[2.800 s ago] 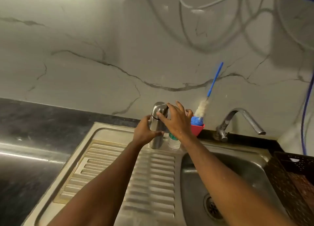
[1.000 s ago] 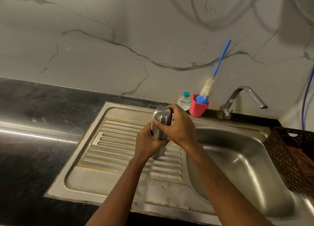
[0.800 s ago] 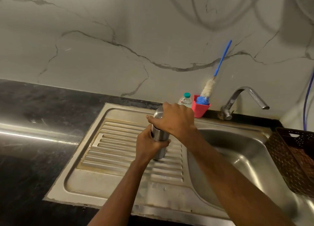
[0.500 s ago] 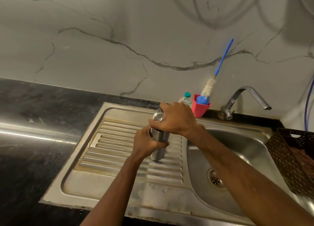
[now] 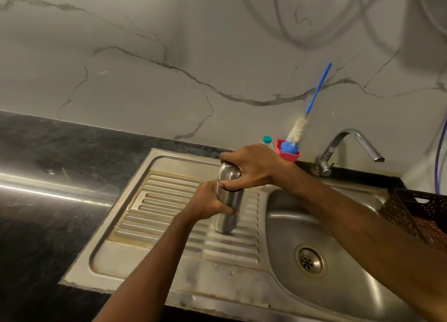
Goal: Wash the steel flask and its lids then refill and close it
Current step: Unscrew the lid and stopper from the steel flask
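Observation:
The steel flask (image 5: 228, 208) stands upright on the ribbed steel drainboard (image 5: 169, 200), left of the sink basin. My left hand (image 5: 210, 202) wraps around the flask's body at mid-height. My right hand (image 5: 251, 168) covers the top and grips the steel outer lid (image 5: 228, 174), with the thumb at the seam between lid and body. The flask's mouth and any inner lid are hidden.
The sink basin (image 5: 285, 215) with its drain (image 5: 308, 261) lies to the right, the tap (image 5: 348, 149) behind it. A red holder (image 5: 289, 155) with a blue-handled bottle brush (image 5: 312, 108) and a small plastic bottle (image 5: 266, 141) stand at the wall. A dark basket (image 5: 420, 215) sits far right. Black countertop (image 5: 48, 176) spreads left.
The flask came forward from the back wall onto the drainboard. Over the last second my right hand has shifted its grip round the lid while my left hand kept the body still.

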